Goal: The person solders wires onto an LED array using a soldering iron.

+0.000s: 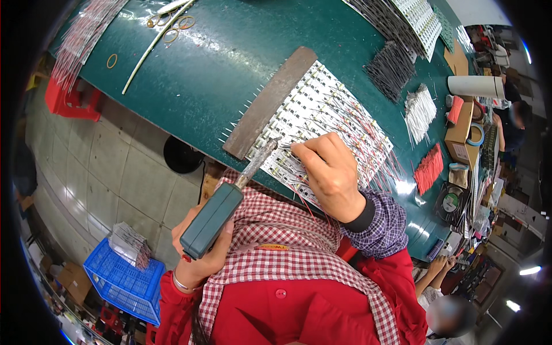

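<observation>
A dark green soldering iron (214, 219) is gripped in my left hand (214, 261), its metal barrel slanting up and right. The tip rests at or just over a white circuit board panel (313, 106) covered with small dark parts. My right hand (332, 175) is over the panel, thumb and forefinger pinched on a thin wire close to the iron's tip; most of the wire is hidden by the fingers. Red and dark wires (359, 135) spread across the panel's right half. A brown bar (270, 103) lies along the panel's left edge.
On the green table (213, 75) lie bundles of black wires (390, 70), white wires (421, 112) and red wires (428, 168). A cardboard box (458, 141) stands at the right. Wired boards (86, 34) overhang the far left edge. A blue crate (123, 282) sits lower left. Another person's hands (443, 267) are at lower right.
</observation>
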`<state>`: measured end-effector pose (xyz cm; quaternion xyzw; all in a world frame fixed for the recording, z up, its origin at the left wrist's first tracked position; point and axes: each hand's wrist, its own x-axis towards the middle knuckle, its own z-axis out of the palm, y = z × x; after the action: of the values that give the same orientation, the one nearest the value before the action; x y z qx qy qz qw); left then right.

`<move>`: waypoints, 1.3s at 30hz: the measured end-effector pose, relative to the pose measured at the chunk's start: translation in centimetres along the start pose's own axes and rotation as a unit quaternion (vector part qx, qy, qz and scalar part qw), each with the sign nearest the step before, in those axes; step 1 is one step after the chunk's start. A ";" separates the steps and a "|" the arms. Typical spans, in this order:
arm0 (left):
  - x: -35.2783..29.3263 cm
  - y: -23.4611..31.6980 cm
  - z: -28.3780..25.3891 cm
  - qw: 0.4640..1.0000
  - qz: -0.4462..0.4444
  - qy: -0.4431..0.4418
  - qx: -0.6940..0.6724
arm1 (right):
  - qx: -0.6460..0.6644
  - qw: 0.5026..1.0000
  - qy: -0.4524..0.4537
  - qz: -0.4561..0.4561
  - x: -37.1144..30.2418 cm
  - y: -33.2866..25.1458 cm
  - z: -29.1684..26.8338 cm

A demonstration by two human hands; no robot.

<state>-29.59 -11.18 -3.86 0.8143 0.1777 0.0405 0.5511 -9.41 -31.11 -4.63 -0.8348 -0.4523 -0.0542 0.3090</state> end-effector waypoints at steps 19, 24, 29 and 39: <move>0.3 0.3 0.0 0.999 0.023 -0.012 0.023 | -0.021 0.999 -0.025 -0.006 -0.2 0.2 0.4; -1.0 -0.8 -0.3 1.000 -0.006 -0.004 0.012 | -0.027 0.999 -0.033 -0.006 -0.2 0.1 0.3; -1.3 -1.1 -0.3 1.000 -0.007 0.002 0.002 | -0.003 1.000 -0.015 0.016 -0.2 0.1 0.4; -1.7 -1.6 -0.4 1.000 0.019 0.012 0.008 | 0.073 0.997 0.005 0.025 0.4 -0.8 -0.5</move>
<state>-31.68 -10.86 -4.96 0.8215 0.1694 0.0588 0.5413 -9.72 -30.76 -3.70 -0.8210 -0.4326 -0.0172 0.3723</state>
